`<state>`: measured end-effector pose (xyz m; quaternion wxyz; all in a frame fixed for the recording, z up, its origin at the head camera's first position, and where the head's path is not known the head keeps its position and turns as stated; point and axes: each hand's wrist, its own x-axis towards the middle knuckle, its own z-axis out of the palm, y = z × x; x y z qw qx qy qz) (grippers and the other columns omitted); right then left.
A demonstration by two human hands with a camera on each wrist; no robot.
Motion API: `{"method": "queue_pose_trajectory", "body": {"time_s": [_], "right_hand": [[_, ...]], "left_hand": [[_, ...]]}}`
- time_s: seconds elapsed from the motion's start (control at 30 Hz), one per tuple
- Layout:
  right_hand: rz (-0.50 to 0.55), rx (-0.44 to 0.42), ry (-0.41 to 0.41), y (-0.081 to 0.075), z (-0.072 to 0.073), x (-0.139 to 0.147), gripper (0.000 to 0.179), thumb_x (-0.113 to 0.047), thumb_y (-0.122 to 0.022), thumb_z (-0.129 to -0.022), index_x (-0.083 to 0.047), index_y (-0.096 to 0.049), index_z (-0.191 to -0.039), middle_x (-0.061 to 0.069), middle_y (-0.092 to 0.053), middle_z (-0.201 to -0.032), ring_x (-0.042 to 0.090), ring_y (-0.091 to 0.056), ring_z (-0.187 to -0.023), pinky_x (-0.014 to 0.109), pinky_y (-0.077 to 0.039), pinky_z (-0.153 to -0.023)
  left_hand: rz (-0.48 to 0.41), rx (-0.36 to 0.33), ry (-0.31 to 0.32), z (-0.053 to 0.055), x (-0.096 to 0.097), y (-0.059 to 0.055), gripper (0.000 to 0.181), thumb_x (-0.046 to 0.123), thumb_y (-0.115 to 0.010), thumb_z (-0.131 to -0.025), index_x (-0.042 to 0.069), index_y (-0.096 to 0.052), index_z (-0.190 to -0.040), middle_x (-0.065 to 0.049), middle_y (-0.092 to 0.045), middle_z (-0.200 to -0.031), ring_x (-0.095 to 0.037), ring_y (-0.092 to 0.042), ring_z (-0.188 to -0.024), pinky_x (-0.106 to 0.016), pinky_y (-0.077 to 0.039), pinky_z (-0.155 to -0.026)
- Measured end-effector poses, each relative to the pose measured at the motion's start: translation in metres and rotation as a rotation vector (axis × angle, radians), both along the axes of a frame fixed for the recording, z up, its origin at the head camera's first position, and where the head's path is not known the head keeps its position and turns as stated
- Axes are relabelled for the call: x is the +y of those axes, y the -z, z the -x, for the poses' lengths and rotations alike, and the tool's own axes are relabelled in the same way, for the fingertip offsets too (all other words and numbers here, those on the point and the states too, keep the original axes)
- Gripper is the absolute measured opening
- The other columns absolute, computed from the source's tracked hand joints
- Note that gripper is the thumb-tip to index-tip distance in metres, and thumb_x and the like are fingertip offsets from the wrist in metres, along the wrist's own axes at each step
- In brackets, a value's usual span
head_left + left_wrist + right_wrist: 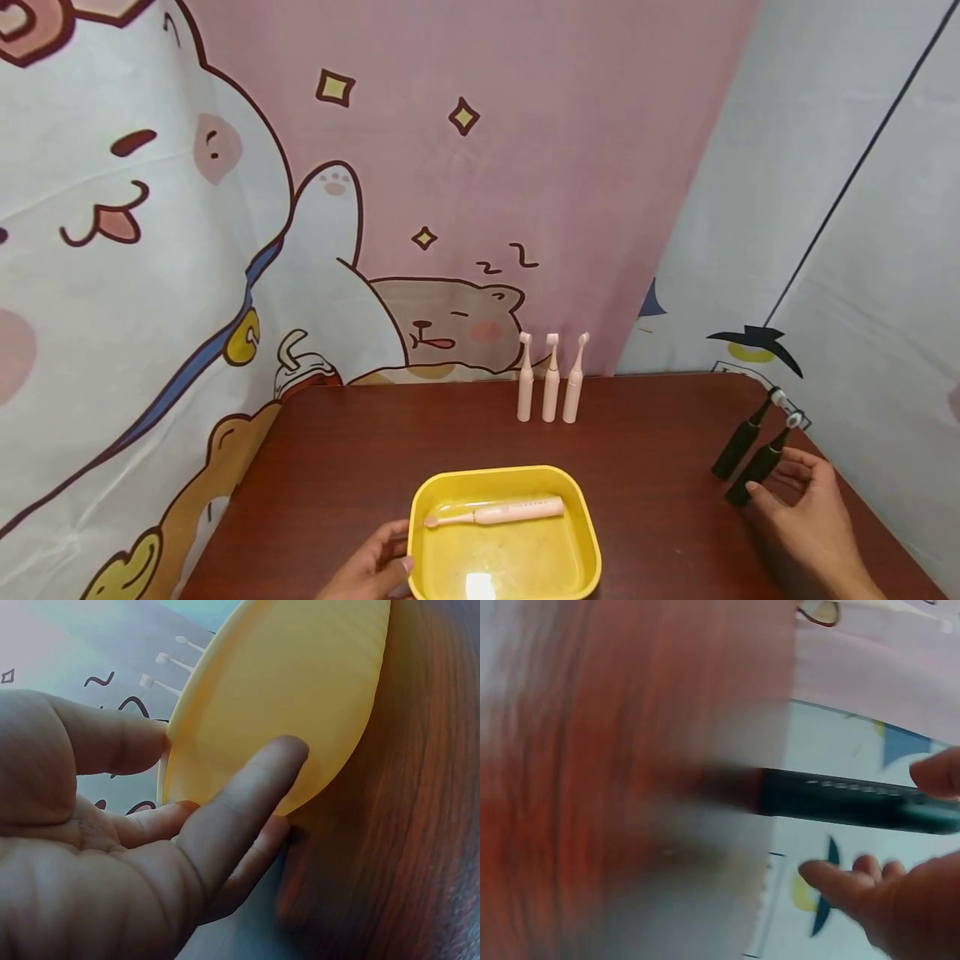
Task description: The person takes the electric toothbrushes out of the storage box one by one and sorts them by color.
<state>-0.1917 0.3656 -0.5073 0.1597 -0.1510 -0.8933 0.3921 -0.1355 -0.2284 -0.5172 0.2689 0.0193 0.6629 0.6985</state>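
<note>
A yellow tray holds one pale pink electric toothbrush. My left hand is at the tray's left side, its fingertips against the outer wall in the left wrist view. On the right of the table, two black electric toothbrushes stand upright: a farther one and a nearer one. My right hand reaches around the nearer one, thumb and fingers spread to either side of its handle. In the right wrist view a gap shows between that black handle and the lower fingers.
Three pink electric toothbrushes stand upright in a row at the back of the brown table. Cartoon-printed cloth hangs behind the table and along both sides. The table's right edge runs close by my right hand.
</note>
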Motion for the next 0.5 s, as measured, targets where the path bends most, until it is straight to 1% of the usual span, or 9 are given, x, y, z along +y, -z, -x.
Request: {"method": "queue_pose_trajectory", "body": {"time_s": [0.03, 0.07, 0.13, 0.17, 0.23, 0.3, 0.4, 0.47, 0.5], "right_hand": [[0.025, -0.004, 0.055, -0.005, -0.005, -0.002, 0.081, -0.021, -0.075, -0.098, 0.005, -0.026, -0.157, 0.025, -0.048, -0.130, 0.005, -0.048, -0.101, 0.006, -0.042, -0.062], [0.051, -0.001, 0.120, -0.010, -0.010, -0.005, 0.080, -0.022, -0.076, -0.097, 0.000, -0.028, -0.158, 0.016, -0.050, -0.127, -0.002, -0.045, -0.095, 0.005, -0.042, -0.061], [0.119, 0.045, 0.231, -0.021, -0.020, -0.013, 0.078, -0.018, -0.076, -0.095, -0.009, -0.031, -0.159, -0.002, -0.048, -0.120, -0.010, -0.042, -0.091, 0.002, -0.043, -0.060], [0.147, 0.083, 0.267, -0.027, -0.025, -0.018, 0.078, -0.014, -0.076, -0.095, -0.013, -0.032, -0.159, -0.010, -0.044, -0.116, -0.013, -0.040, -0.090, 0.001, -0.044, -0.060], [0.162, 0.149, 0.307, -0.038, -0.033, -0.027, 0.076, -0.011, -0.074, -0.095, -0.020, -0.033, -0.158, -0.022, -0.037, -0.111, -0.015, -0.040, -0.091, -0.001, -0.042, -0.062], [0.160, 0.219, 0.303, -0.048, -0.040, -0.037, 0.074, -0.006, -0.073, -0.094, -0.021, -0.036, -0.156, -0.027, -0.034, -0.111, -0.013, -0.043, -0.095, -0.002, -0.041, -0.064], [0.163, 0.282, 0.258, -0.066, -0.044, -0.053, 0.073, -0.001, -0.073, -0.094, -0.024, -0.038, -0.154, -0.028, -0.037, -0.115, -0.012, -0.047, -0.097, -0.001, -0.042, -0.066], [0.174, 0.338, 0.193, -0.076, -0.046, -0.065, 0.075, 0.007, -0.073, -0.091, -0.022, -0.041, -0.152, -0.024, -0.044, -0.118, -0.010, -0.053, -0.097, 0.000, -0.046, -0.067], [0.167, 0.369, 0.140, -0.082, -0.047, -0.070, 0.075, 0.012, -0.072, -0.089, -0.020, -0.042, -0.151, -0.021, -0.047, -0.119, -0.008, -0.055, -0.097, 0.002, -0.048, -0.067]], "left_hand": [[0.000, 0.002, 0.002, 0.000, 0.000, 0.000, 0.063, 0.013, -0.058, -0.108, -0.011, -0.026, -0.157, -0.032, -0.052, -0.147, -0.033, -0.067, -0.122, -0.049, -0.063, -0.093], [0.003, 0.001, 0.003, 0.000, 0.001, -0.001, 0.063, 0.013, -0.058, -0.108, -0.011, -0.026, -0.157, -0.032, -0.052, -0.146, -0.033, -0.067, -0.121, -0.049, -0.063, -0.092], [0.005, -0.003, 0.003, 0.000, 0.001, -0.001, 0.064, 0.014, -0.058, -0.108, -0.011, -0.024, -0.157, -0.033, -0.052, -0.146, -0.033, -0.068, -0.120, -0.049, -0.063, -0.092], [0.005, -0.010, -0.001, 0.000, 0.001, -0.002, 0.065, 0.014, -0.058, -0.108, -0.010, -0.024, -0.158, -0.032, -0.052, -0.146, -0.033, -0.068, -0.119, -0.049, -0.063, -0.092], [0.006, -0.017, -0.005, 0.000, 0.001, -0.002, 0.066, 0.014, -0.058, -0.108, -0.010, -0.023, -0.158, -0.033, -0.051, -0.146, -0.032, -0.069, -0.117, -0.048, -0.063, -0.091], [0.003, -0.028, -0.011, 0.000, 0.002, -0.002, 0.066, 0.013, -0.059, -0.108, -0.010, -0.023, -0.158, -0.032, -0.051, -0.145, -0.032, -0.070, -0.116, -0.048, -0.064, -0.091], [-0.018, -0.015, -0.016, -0.002, 0.000, -0.002, 0.065, 0.012, -0.058, -0.108, -0.010, -0.023, -0.158, -0.033, -0.050, -0.146, -0.032, -0.069, -0.116, -0.048, -0.064, -0.091], [-0.035, -0.008, -0.015, -0.003, -0.001, -0.002, 0.065, 0.012, -0.059, -0.108, -0.010, -0.023, -0.158, -0.034, -0.050, -0.146, -0.032, -0.069, -0.116, -0.048, -0.064, -0.091], [-0.044, -0.004, -0.014, -0.003, -0.001, -0.001, 0.065, 0.012, -0.059, -0.108, -0.010, -0.023, -0.157, -0.034, -0.050, -0.146, -0.032, -0.069, -0.117, -0.048, -0.064, -0.091]]}}
